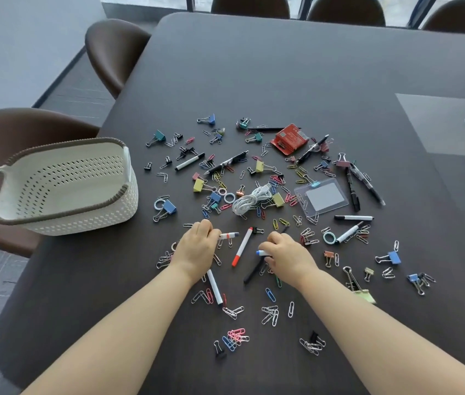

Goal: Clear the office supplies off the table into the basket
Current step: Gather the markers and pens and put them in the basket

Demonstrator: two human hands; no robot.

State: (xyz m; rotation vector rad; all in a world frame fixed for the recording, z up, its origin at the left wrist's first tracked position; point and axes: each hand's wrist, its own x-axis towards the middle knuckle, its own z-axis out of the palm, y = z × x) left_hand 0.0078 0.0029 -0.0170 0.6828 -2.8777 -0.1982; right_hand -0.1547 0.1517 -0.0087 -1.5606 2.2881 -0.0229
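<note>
Meanwhile the left hand [197, 246] pinches a blue-tipped marker [230, 235], the right hand [285, 253] another marker [262, 253].

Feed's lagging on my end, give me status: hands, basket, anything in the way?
Left hand closed on a marker; right hand closed on a blue-tipped marker. Basket left of the pile, looks empty. Supplies all on the table. Path clear.

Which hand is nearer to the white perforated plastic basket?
The left hand is nearer. It lies to the right of the white perforated plastic basket and a little nearer the person, closed on a white marker. The right hand lies farther right, past a red-capped white marker.
</note>
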